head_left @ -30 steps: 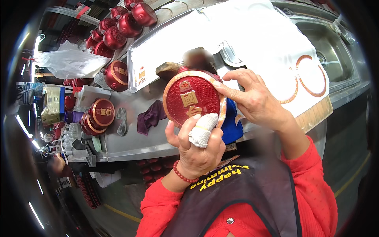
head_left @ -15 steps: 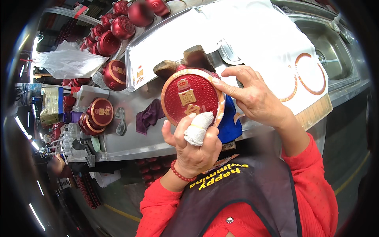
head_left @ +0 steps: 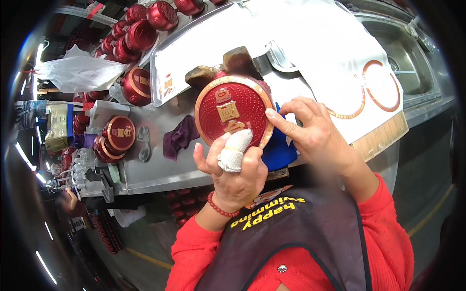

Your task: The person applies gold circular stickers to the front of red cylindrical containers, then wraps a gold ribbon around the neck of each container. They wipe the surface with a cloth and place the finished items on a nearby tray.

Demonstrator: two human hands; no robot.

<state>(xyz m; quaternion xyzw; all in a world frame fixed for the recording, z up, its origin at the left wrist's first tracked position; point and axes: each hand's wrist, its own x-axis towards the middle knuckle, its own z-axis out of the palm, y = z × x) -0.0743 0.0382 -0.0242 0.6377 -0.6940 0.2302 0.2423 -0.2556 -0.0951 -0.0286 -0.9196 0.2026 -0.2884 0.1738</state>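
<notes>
A round red bottle [head_left: 208,114] with a dotted face, raised gold characters and an orange-gold ring round its edge lies tilted toward me on a stand with dark, worn supports [head_left: 239,60]. My left hand [head_left: 238,182] is at its lower edge, fingers apart. One finger is wrapped in white cloth [head_left: 235,153] held by a yellowish band, and its tip touches the lower part of the face. My right hand [head_left: 315,133] is at the right side, its index fingertip on the ring and its fingers apart. Blue cloth [head_left: 281,154] lies beneath the bottle's right side.
Two loose orange-gold rings [head_left: 382,104] lie on a white sheet [head_left: 335,58] at right, near a metal sink [head_left: 403,58]. A purple cloth [head_left: 180,138] sits left of the bottle. Several red bottles [head_left: 141,36] stand at the far left, others [head_left: 119,133] nearer.
My right index fingertip has moved down along the bottle's ring. My left hand and its wrapped finger have shifted slightly left on the face. The whole view has shifted a little.
</notes>
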